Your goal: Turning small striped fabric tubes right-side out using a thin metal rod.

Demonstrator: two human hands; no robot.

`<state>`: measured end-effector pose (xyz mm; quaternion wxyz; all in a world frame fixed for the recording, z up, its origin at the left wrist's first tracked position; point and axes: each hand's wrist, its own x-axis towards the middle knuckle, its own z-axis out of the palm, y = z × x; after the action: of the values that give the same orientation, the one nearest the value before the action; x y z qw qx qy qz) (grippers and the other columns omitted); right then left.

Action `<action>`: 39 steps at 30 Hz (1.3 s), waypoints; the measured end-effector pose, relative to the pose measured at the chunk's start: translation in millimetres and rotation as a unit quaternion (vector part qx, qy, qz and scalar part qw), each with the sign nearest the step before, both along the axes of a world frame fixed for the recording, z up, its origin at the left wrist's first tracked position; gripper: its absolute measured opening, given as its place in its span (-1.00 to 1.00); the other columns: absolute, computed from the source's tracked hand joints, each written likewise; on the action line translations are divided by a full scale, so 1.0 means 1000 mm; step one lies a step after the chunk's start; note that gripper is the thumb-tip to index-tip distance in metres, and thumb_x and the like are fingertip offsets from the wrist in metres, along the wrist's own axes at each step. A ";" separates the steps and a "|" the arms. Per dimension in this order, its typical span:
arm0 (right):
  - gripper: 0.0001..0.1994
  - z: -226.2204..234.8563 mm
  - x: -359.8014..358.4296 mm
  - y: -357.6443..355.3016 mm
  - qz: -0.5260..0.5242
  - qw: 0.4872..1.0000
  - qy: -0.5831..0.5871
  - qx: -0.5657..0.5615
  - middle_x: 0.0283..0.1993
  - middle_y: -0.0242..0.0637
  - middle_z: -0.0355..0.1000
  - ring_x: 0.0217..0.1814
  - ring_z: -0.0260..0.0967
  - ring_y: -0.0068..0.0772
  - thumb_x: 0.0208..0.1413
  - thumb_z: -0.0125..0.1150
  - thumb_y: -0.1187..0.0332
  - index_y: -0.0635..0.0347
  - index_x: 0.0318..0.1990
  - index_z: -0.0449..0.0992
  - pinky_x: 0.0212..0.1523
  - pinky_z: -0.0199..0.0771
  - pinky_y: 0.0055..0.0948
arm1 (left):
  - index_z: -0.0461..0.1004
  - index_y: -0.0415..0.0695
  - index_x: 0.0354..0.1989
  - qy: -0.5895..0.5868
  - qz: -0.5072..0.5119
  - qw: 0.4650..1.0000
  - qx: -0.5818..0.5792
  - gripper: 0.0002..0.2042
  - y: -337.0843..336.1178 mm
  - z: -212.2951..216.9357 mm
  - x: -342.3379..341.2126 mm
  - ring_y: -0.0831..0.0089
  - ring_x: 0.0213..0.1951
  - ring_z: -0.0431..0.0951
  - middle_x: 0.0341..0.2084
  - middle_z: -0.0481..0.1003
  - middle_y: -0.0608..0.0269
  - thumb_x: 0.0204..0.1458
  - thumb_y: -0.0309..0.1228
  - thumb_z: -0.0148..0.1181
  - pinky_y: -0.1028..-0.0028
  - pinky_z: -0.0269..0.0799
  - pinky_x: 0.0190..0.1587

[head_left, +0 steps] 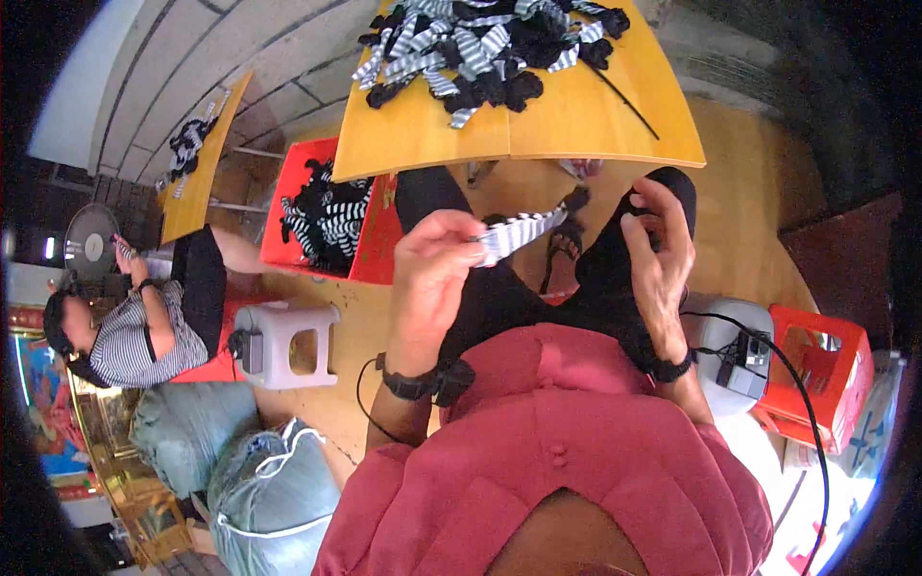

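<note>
My left hand (437, 264) is closed on one end of a grey-and-white striped sock (519, 235) with a dark tip, pinched between thumb and fingers. The sock stretches out above my lap toward the right, its dark end farthest from the hand. To the right, above my knee, my right hand (661, 245) has its fingers curved and apart, with nothing visible in it. Beyond my knees, a heap of similar black and striped socks (475, 58) covers the far part of the yellow wooden table (576, 130). A thin black rod (619, 101) lies beside the heap.
Left of the table stands a red crate (379, 230) of striped pieces. Another person (154, 326) sits at a second table (206, 187), near a grey stool (288, 346). Green sacks (264, 499) lie at lower left. A red stool (816, 374) and a black cable (802, 408) are at right.
</note>
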<state>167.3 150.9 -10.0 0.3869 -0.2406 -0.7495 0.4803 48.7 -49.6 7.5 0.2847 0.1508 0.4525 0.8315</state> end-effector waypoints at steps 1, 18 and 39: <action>-0.72 0.011 0.003 -0.010 0.007 1.000 -0.003 -0.003 -0.23 -0.22 0.43 -0.30 0.39 -0.42 -0.06 0.08 0.56 0.31 -0.12 0.39 -0.25 0.40 -0.49 | 0.44 -0.30 -0.33 0.027 0.012 0.999 -0.034 -0.80 0.001 0.001 0.005 0.48 -0.39 0.49 -0.41 0.48 0.20 -0.21 -0.70 0.16 0.52 0.42 -0.28; -0.90 0.011 -0.004 -0.054 0.248 0.963 0.036 -0.095 -0.45 -0.25 0.42 -0.43 0.38 -0.47 -0.06 0.14 0.62 0.31 -0.35 0.46 -0.41 0.37 -0.56 | 0.38 -0.31 -0.18 0.080 -0.017 0.993 -0.090 -0.71 0.014 0.007 0.024 0.50 -0.32 0.51 -0.37 0.49 0.14 -0.13 -0.68 0.18 0.54 0.46 -0.23; -0.92 -0.004 -0.008 -0.043 0.273 0.946 -0.062 -0.164 -0.53 -0.28 0.41 -0.52 0.32 -0.56 -0.06 0.15 0.51 0.32 -0.38 0.48 -0.51 0.29 -0.57 | 0.39 -0.25 -0.24 0.126 0.050 0.978 -0.161 -0.73 0.019 -0.014 0.033 0.63 -0.35 0.44 -0.43 0.46 0.29 -0.17 -0.68 0.21 0.63 0.37 -0.27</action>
<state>159.8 108.2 -14.0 0.1484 -0.1160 -0.7199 0.6680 82.2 -30.6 -6.4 0.2039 0.1841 0.6193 0.7355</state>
